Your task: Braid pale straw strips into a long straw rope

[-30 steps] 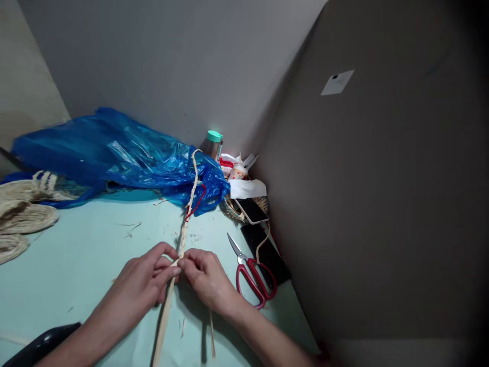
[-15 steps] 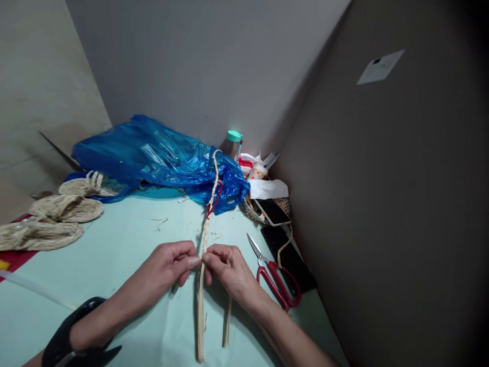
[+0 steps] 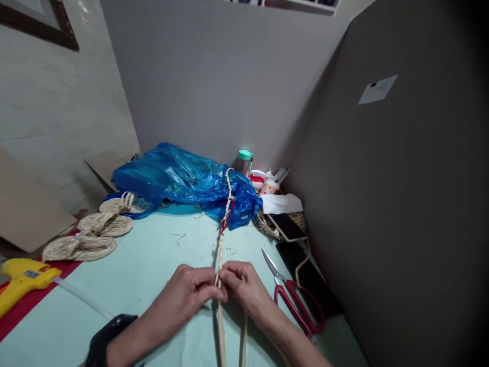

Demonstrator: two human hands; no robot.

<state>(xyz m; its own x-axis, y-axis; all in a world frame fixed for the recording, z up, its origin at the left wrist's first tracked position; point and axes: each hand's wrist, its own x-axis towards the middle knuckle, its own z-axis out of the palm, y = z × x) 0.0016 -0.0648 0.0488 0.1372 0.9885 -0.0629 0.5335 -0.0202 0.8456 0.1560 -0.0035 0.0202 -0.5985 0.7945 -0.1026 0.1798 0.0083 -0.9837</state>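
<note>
My left hand (image 3: 188, 294) and my right hand (image 3: 243, 288) meet at the middle of the pale green table (image 3: 153, 265), both pinched on a thin braid of pale straw (image 3: 220, 250). The braid runs away from my fingers up to the blue plastic bag (image 3: 183, 178), where a red cord (image 3: 228, 216) crosses it. Below my fingers two loose flat straw strips (image 3: 222, 336) trail toward me. A black band sits on my left wrist (image 3: 105, 336).
Red-handled scissors (image 3: 296, 300) lie just right of my right hand. Phones (image 3: 287, 227), a paper cup (image 3: 269, 187) and a green-lidded bottle (image 3: 243, 162) crowd the back right corner by a dark partition. Woven straw pieces (image 3: 80, 247) and a yellow glue gun (image 3: 23, 278) lie left.
The view has swung up and to the left, bringing the glue gun and more straw pieces into sight. My hands stay pinched on the braid at the same spot.
</note>
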